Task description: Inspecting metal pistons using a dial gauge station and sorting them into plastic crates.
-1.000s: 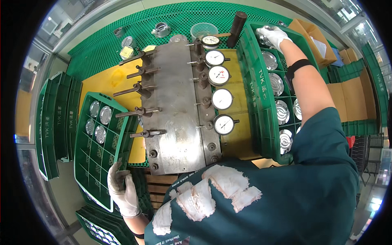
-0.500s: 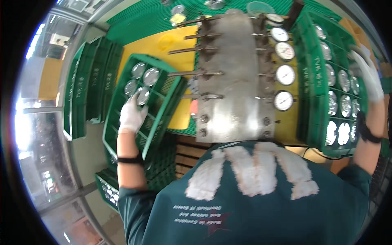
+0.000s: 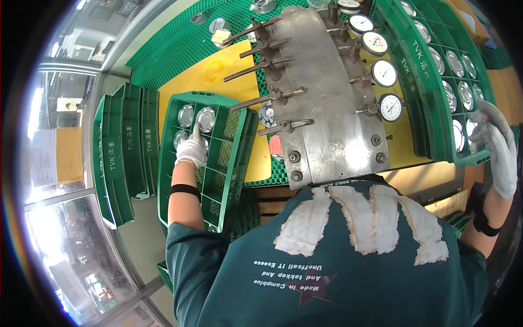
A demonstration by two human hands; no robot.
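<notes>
My left hand [image 3: 190, 153], in a white glove, reaches into a green divided crate [image 3: 166, 191] on the left. Its index finger is stretched out between round shiny metal pistons [image 3: 206, 119]; the other fingers are largely hidden, and the palm partly covers one piston [image 3: 205, 144]. At the far right, my gloved right hand [image 3: 494, 143] is at the near end of a second green crate [image 3: 469, 159]. Its fingers curl down around a piston [image 3: 472, 127], which they partly cover. More pistons [image 3: 465, 95] fill compartments beyond that hand.
Between the crates stands a steel fixture [image 3: 327, 103] with clamp levers [image 3: 267, 100] and several dial gauges [image 3: 390, 107]. Nested green crates [image 3: 111, 158] stand at far left. A yellow board [image 3: 212, 71] lies on the green mat [image 3: 155, 60], with loose metal parts [image 3: 219, 25] behind.
The view has shifted and turned. My right hand has come nearer, from beside the right crate to its near-end pistons. My left hand remains among the left crate's pistons, index finger now extended.
</notes>
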